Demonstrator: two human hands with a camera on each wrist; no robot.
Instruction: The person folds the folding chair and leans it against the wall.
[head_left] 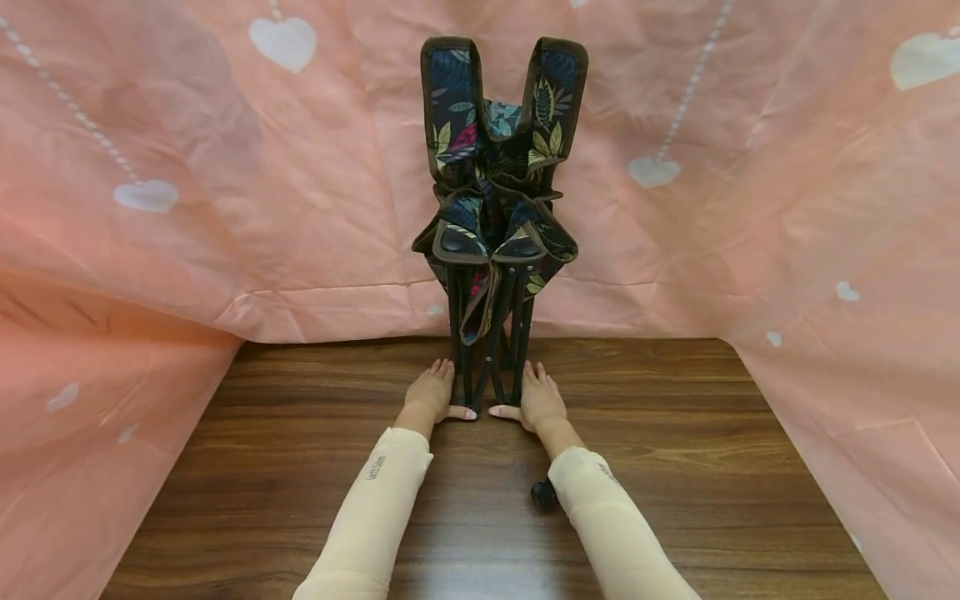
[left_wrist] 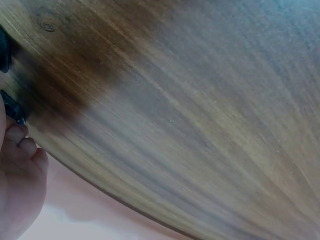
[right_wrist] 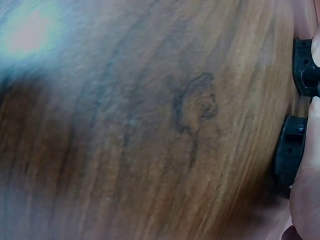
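A folded camp chair [head_left: 495, 192] with dark leaf-print fabric stands upright on its black legs [head_left: 489, 350] on a wooden surface [head_left: 675, 450]. My left hand [head_left: 433, 390] lies flat on the wood just left of the legs, fingers straight, thumb pointing in at the chair's feet. My right hand [head_left: 538, 397] lies flat the same way just right of the legs. In the left wrist view, fingertips [left_wrist: 22, 147] rest beside a black chair foot [left_wrist: 11, 107]. In the right wrist view, two black plastic feet [right_wrist: 291, 150] stand against my right hand [right_wrist: 306, 200].
Pink cloth with white hearts [head_left: 187, 208] hangs behind the chair and drapes down both sides of the wooden surface. A small black object [head_left: 543, 494] sits by my right forearm. Both arms wear cream sleeves [head_left: 375, 500].
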